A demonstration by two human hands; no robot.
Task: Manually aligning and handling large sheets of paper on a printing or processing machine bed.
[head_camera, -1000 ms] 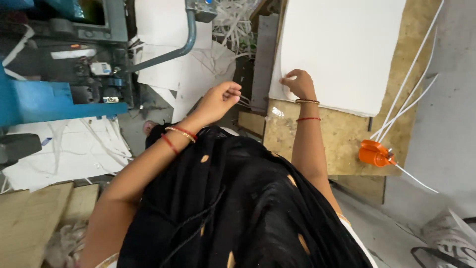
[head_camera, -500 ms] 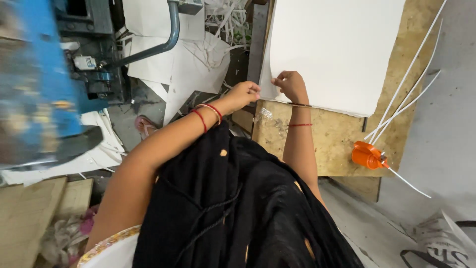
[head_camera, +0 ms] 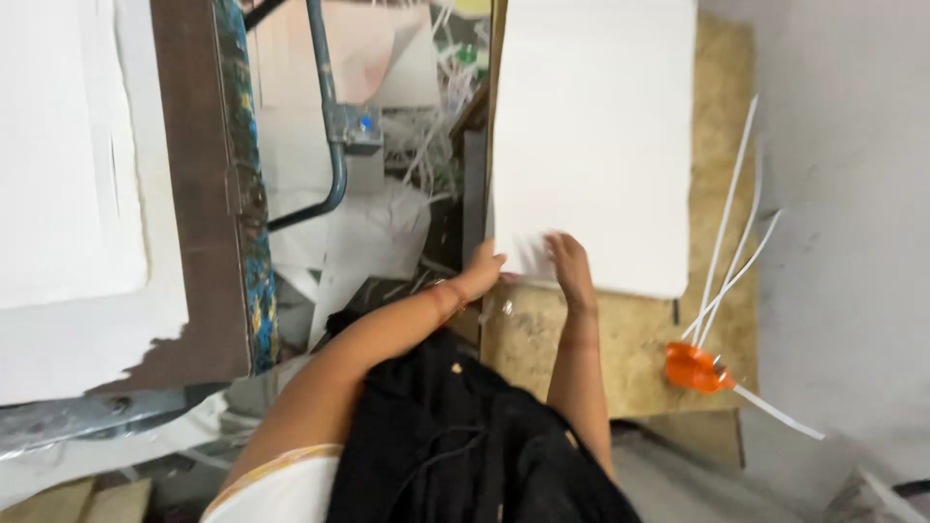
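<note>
A: Hands first. Where are they?

B: Both at the near left corner of the white sheet stack (head_camera: 593, 145). Left hand (head_camera: 481, 271) comes in at the stack's left edge, fingers pointed at the corner. Right hand (head_camera: 567, 263) lies on top of the stack, just inside the near edge.

A: Gripping?

B: Right hand looks flat, fingers spread a bit, pressing on the top sheet, not clamped on anything I can see. Left hand touches the edge; motion blur there, cannot tell if it pinches a sheet or just rests against it.

A: Stack location?

B: On a chipboard (head_camera: 635, 349), which shows bare below and to the right of the stack. The stack covers most of the board's upper part.

A: Anything else on the board?

B: Orange tool (head_camera: 696, 368) at the board's right edge, well apart from the hands. Thin white strips (head_camera: 733, 242) run from near it up along the right side, partly over the grey floor (head_camera: 852, 242).

A: Left side?

B: Brown table (head_camera: 199, 194) with more white paper (head_camera: 68, 155) on it, ragged lower edge. A worn blue-painted edge (head_camera: 254, 261) runs down the table's side. Behind it a grey pipe (head_camera: 334, 145) bends down and left, with a small grey box (head_camera: 360, 136) on it. Paper scraps (head_camera: 426, 116) piled between table and board.

A: The person?

B: Black garment (head_camera: 455, 446) fills bottom centre. Red bangles (head_camera: 448, 295) on the left wrist, blurred.
</note>
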